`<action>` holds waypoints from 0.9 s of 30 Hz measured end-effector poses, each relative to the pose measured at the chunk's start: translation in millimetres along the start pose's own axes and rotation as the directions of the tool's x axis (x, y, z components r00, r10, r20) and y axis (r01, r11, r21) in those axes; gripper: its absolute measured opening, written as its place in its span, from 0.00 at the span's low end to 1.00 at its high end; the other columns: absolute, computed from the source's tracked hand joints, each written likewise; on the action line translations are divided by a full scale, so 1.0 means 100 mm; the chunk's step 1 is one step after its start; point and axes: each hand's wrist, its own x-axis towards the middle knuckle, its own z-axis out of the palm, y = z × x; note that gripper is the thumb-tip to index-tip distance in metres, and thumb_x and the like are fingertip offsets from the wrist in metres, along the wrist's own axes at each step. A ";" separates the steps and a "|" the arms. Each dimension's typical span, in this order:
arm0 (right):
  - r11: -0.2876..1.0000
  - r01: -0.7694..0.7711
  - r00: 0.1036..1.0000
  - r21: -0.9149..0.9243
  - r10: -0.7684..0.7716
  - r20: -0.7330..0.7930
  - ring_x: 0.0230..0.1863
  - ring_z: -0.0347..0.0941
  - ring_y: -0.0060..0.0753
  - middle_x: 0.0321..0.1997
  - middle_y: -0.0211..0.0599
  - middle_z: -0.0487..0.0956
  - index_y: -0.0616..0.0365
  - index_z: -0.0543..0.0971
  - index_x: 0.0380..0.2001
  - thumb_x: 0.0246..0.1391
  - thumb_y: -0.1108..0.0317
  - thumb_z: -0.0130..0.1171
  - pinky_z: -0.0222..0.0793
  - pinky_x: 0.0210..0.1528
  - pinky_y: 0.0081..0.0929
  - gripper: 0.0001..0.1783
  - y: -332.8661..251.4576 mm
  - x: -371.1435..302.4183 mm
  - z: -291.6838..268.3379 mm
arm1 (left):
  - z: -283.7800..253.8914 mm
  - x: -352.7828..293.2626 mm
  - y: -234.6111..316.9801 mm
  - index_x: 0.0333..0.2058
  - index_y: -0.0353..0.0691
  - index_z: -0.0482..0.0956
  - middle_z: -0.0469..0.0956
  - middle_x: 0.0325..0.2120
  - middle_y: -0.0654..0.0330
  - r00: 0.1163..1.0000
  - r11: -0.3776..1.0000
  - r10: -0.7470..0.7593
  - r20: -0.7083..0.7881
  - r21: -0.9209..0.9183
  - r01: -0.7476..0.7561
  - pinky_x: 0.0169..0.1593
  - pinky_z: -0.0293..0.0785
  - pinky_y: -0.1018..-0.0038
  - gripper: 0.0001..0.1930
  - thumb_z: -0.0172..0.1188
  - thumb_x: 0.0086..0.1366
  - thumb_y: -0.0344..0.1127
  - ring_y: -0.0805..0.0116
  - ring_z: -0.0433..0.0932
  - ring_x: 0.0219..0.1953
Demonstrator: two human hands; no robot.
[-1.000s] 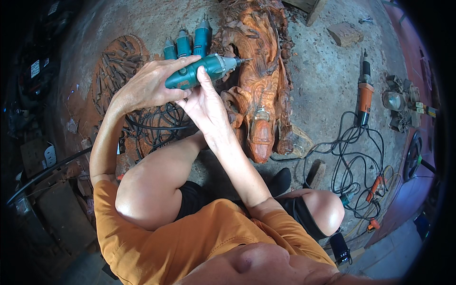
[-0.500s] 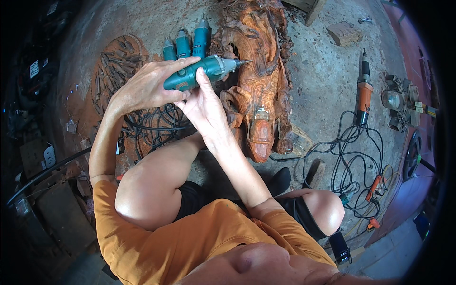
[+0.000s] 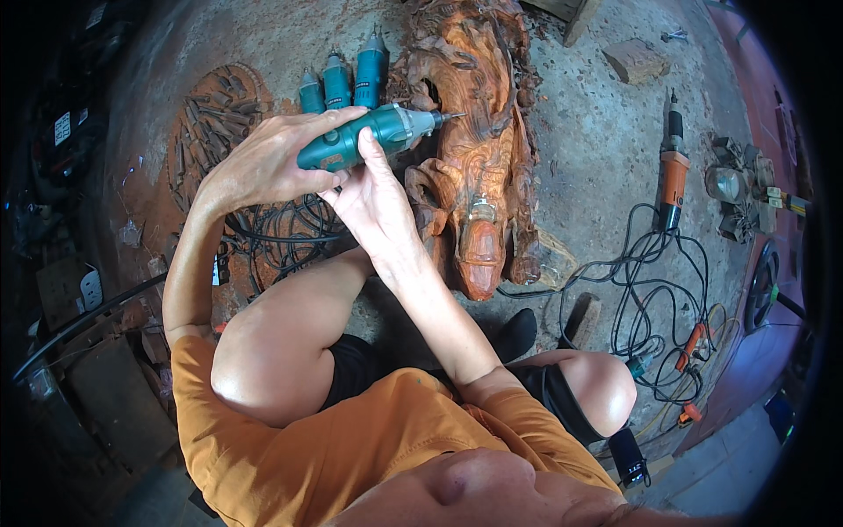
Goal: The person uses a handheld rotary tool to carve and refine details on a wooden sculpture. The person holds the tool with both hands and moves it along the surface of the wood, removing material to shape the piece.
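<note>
A green electric die grinder (image 3: 347, 143) lies level between my two hands, its thin bit pointing right. My left hand (image 3: 259, 162) is closed round its rear end. From below, my right hand (image 3: 376, 198) grips the body, with the thumb over its near side. The bit's tip is over the reddish-brown carved wood sculpture (image 3: 479, 176) in the picture; I cannot tell whether it touches. Rounded carved forms run along the sculpture, and a smooth blunt end lies nearest me.
Several green grinders (image 3: 337, 83) stand behind my hands. A round tray of bits (image 3: 215, 132) lies at left, near coiled black cables (image 3: 285, 233). On the right are an orange-and-black grinder (image 3: 673, 180), tangled cords (image 3: 637, 272) and a wood block (image 3: 637, 61).
The die grinder and both hands have shifted very slightly to the left. My grip looks the same, and the sculpture has hardly moved.
</note>
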 end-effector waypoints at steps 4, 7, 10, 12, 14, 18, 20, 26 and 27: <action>1.000 0.003 1.000 -0.003 -0.003 0.017 0.62 0.68 0.32 0.62 0.36 0.70 0.54 0.62 0.66 0.68 0.53 0.52 0.67 0.65 0.43 0.29 0.02 0.00 -0.02 | -0.03 -0.02 0.03 0.64 0.44 0.69 0.79 0.51 0.42 1.000 1.000 -0.003 0.007 -0.028 0.003 0.53 0.78 0.56 0.43 0.68 0.45 0.38 0.45 0.81 0.50; 1.000 0.003 1.000 -0.004 -0.003 0.007 0.63 0.67 0.33 0.63 0.37 0.70 0.54 0.62 0.66 0.68 0.53 0.52 0.67 0.66 0.44 0.29 0.02 0.00 -0.03 | -0.02 -0.01 0.02 0.64 0.43 0.69 0.79 0.50 0.43 1.000 0.999 0.025 -0.005 -0.021 -0.025 0.53 0.78 0.57 0.43 0.68 0.45 0.37 0.45 0.81 0.49; 1.000 0.003 1.000 -0.010 -0.003 0.011 0.64 0.66 0.33 0.63 0.37 0.69 0.54 0.62 0.65 0.68 0.53 0.52 0.66 0.66 0.44 0.29 0.02 -0.01 0.00 | -0.02 -0.02 0.02 0.64 0.43 0.69 0.79 0.51 0.43 1.000 0.999 0.025 -0.001 -0.036 -0.025 0.54 0.78 0.56 0.43 0.68 0.44 0.36 0.45 0.81 0.50; 1.000 0.002 1.000 -0.005 -0.002 0.008 0.65 0.66 0.33 0.64 0.38 0.69 0.54 0.62 0.65 0.68 0.53 0.52 0.66 0.66 0.44 0.29 0.03 -0.02 0.01 | -0.03 -0.02 0.03 0.64 0.43 0.69 0.79 0.51 0.43 1.000 0.999 0.010 0.007 -0.044 -0.010 0.54 0.77 0.56 0.43 0.69 0.44 0.37 0.45 0.81 0.50; 1.000 0.008 1.000 -0.004 -0.008 -0.001 0.66 0.65 0.34 0.64 0.38 0.69 0.54 0.61 0.66 0.68 0.53 0.52 0.66 0.67 0.43 0.29 0.04 -0.02 0.02 | -0.03 -0.02 0.03 0.64 0.43 0.69 0.79 0.51 0.43 1.000 0.999 0.003 0.014 -0.041 -0.003 0.55 0.77 0.55 0.44 0.70 0.44 0.37 0.45 0.81 0.50; 1.000 0.020 1.000 -0.013 -0.021 -0.010 0.66 0.65 0.34 0.65 0.38 0.68 0.54 0.60 0.66 0.68 0.53 0.52 0.65 0.68 0.43 0.30 0.05 -0.05 0.04 | -0.03 -0.03 0.01 0.64 0.44 0.69 0.79 0.52 0.43 1.000 0.999 0.018 0.016 -0.028 -0.018 0.55 0.77 0.55 0.44 0.71 0.44 0.39 0.44 0.80 0.51; 1.000 0.026 1.000 -0.015 -0.026 -0.006 0.66 0.64 0.34 0.65 0.38 0.67 0.54 0.59 0.67 0.68 0.53 0.52 0.64 0.68 0.43 0.30 0.05 -0.08 0.06 | -0.04 -0.03 0.01 0.64 0.44 0.69 0.78 0.52 0.43 0.999 0.999 0.026 0.021 -0.038 -0.025 0.55 0.77 0.55 0.45 0.71 0.44 0.41 0.44 0.80 0.51; 0.999 0.030 0.999 -0.023 -0.030 -0.011 0.66 0.64 0.33 0.65 0.38 0.67 0.54 0.59 0.67 0.67 0.53 0.53 0.65 0.67 0.42 0.32 0.06 -0.12 0.11 | -0.07 -0.05 0.03 0.65 0.44 0.68 0.78 0.53 0.43 0.999 0.999 0.031 0.027 -0.033 -0.031 0.54 0.77 0.55 0.46 0.73 0.44 0.46 0.45 0.80 0.51; 0.999 0.024 1.000 -0.026 -0.024 -0.003 0.66 0.65 0.33 0.64 0.38 0.67 0.54 0.59 0.67 0.67 0.53 0.54 0.66 0.67 0.41 0.32 0.06 -0.10 0.10 | -0.07 -0.07 0.03 0.65 0.44 0.68 0.78 0.53 0.43 0.999 0.999 0.027 0.016 -0.022 -0.027 0.54 0.77 0.55 0.46 0.73 0.44 0.47 0.44 0.80 0.51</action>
